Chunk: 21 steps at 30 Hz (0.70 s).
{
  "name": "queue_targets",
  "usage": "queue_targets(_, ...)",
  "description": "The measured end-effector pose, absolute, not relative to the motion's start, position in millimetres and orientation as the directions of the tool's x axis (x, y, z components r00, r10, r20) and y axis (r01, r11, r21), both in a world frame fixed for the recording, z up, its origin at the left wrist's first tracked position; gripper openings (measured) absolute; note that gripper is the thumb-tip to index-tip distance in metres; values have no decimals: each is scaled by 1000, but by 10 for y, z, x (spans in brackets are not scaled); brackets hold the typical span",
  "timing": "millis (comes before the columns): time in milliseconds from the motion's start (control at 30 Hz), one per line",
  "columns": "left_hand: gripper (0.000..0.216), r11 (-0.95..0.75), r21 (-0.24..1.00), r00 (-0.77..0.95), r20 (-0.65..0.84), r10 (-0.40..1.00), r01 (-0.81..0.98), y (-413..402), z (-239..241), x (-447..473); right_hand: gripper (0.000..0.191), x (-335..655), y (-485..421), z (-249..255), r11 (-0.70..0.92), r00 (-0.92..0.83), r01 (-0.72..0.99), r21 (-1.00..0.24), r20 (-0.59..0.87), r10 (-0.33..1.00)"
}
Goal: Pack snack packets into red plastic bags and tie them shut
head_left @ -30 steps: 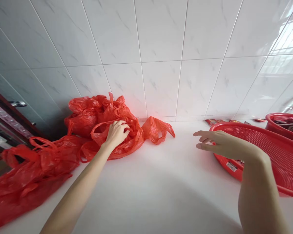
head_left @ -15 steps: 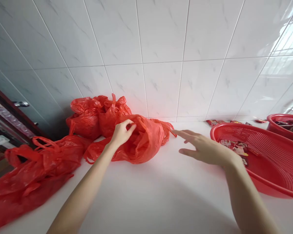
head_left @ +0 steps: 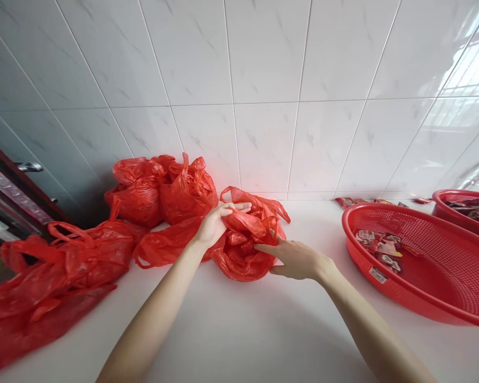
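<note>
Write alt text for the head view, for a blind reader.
Two bare hands touch a crumpled red plastic bag on a white counter: left hand at its top, right hand against its side. More red bags lie to the left; a red basket stands to the right.

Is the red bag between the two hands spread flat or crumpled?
Crumpled: the red bag bunches in deep folds, the left hand on its top, the right hand at its side.

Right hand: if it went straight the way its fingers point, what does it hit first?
The crumpled red bag. The right hand points left and its fingertips look to be on the bag's side. Past the bag lies the left hand, which holds the bag's upper edge; depth between them is unclear.
</note>
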<state>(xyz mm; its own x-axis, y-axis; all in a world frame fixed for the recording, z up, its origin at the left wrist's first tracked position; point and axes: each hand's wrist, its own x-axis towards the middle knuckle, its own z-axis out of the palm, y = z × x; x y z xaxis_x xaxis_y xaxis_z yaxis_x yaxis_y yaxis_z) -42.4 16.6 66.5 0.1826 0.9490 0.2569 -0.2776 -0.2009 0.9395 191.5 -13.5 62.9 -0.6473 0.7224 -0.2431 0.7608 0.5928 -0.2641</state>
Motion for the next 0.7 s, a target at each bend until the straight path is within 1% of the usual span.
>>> queue_targets(67,13,-152,863,78,216,973,-482,187,685,-414,66,1915,-127,621,603,-659,751,-269,-237,714)
queue_targets(133,16,-132,800,-10,156,988,-586,194,716,-412,62,1904,-127,618,611,-665,745,-268,-223,713)
queue_targets(200,22,-140,744,-67,127,990,-654,190,754,-422,55,1888,-126,619,618,-670,741,-265,-213,711)
queue_targets(267,28,-178,671,-118,135,984,-720,180,800,-435,45,1875,-119,620,616,-669,742,-267,-218,711)
queue_targets(367,36,-246,563,-179,172,969,-789,157,894,-442,29,1863,-100,604,598,-650,758,-260,-231,724)
queue_targets(500,45,-290,464,-196,239,951,-837,104,1060,-469,17,1832,-69,533,597,-644,762,-252,-194,740)
queue_targets(567,47,-272,435,-167,265,950,-858,56,1131,-531,12,1803,-53,488,604,-650,755,-257,-166,742)
queue_targets(600,45,-269,431,-158,276,948,-862,22,1158,-577,12,1788,-44,466,608,-655,748,-268,-145,742)
queue_targets(667,35,-300,475,-156,318,935,-827,-71,1190,-684,23,1758,-19,431,614,-662,731,-299,-94,743)
queue_targets(700,26,-309,534,-123,355,927,-787,-131,1196,-733,28,1745,-3,419,611,-659,721,-327,-51,751)
